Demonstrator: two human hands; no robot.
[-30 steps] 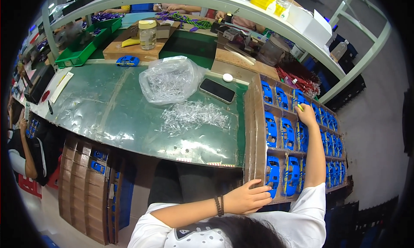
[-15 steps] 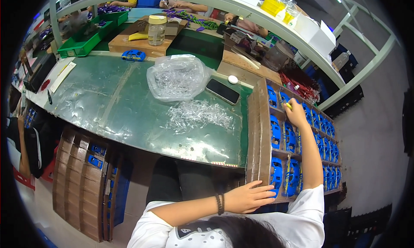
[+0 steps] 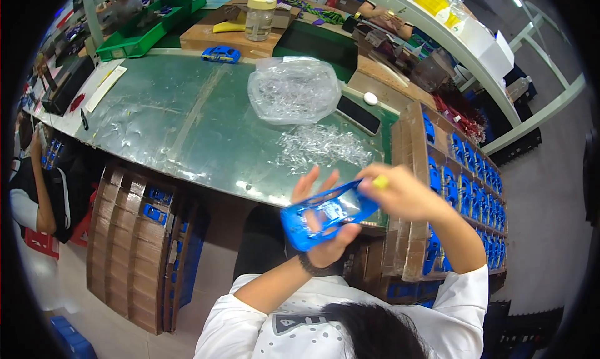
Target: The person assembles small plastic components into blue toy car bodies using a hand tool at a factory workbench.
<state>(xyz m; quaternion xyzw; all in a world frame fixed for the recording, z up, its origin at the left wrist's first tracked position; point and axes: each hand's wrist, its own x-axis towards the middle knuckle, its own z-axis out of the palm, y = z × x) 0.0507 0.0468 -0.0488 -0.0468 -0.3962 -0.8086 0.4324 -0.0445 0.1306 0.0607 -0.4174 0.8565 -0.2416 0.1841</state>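
A blue toy car body shell [image 3: 295, 226] is held tilted over the table's near edge. Under it, my left hand [image 3: 330, 249] grips the shell between the thumb in front and spread fingers behind. My right hand [image 3: 403, 193], blurred by motion, is closed at the shell's right end. A small yellow piece [image 3: 380, 181] sticks out from its fingers; the rest of that piece is hidden. To my right, a divided cardboard box [image 3: 409, 246] holds rows of similar blue car shells [image 3: 450, 187]. Beyond my hands lies a pile of small clear plastic parts [image 3: 322, 148] on the green table [image 3: 150, 115].
A clear bag [image 3: 294, 91] of plastic parts and a dark phone [image 3: 359, 115] lie on the table. Farther back are another blue car [image 3: 220, 54], a lidded jar [image 3: 260, 21] and green trays [image 3: 140, 40]. Another divided box [image 3: 119, 253] stands at lower left.
My right hand has come out of the box with a blue car shell, moving left. My left hand has risen from the box's near edge and grips the shell. The view has shifted.
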